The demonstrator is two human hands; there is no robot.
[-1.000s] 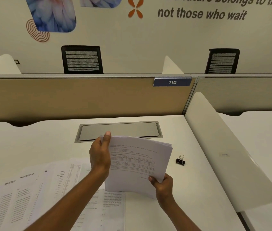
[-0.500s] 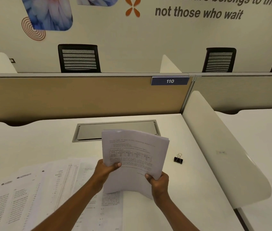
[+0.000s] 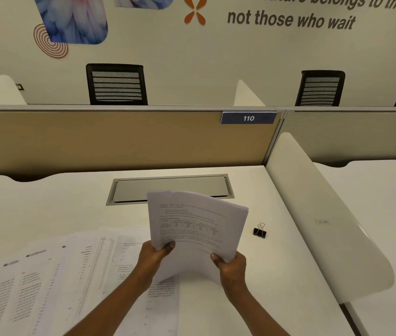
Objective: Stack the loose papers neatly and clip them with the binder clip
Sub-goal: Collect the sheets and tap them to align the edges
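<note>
- Papers first: a sheaf [image 3: 197,229] of printed pages stands up off the desk [image 3: 46,204], near the middle, bowed towards the viewer and tipped slightly to the right.
- The left hand [image 3: 154,257] grips its lower left edge, thumb pressed on the front page and fingers curled behind.
- The right hand [image 3: 231,265] grips the lower right corner the same way, thumb in front and fingers wrapped round the back.
- So part of the gathering looks done, but only part. The sheaf's top and right edges show a slight fan of page ends, so it does not look squared up yet.
- Whether its bottom edge touches the desk cannot be told, as the hands and the curl hide it.
- Plenty is left. Loose sheets [image 3: 53,275] lie spread and overlapping on the near left of the desk, reaching under the left forearm, none of them in the stack.
- The binder clip [image 3: 260,231] sits untouched on the desk just right of the sheaf, apart from it, one wire handle standing up.
- Beyond lie a metal cover [image 3: 170,189] set into the desk and, further right, a white side panel [image 3: 325,226].
- Judged from this, the work is somewhere in its first half: collect the remaining sheets, tap the edges flush, then fetch the clip.
</note>
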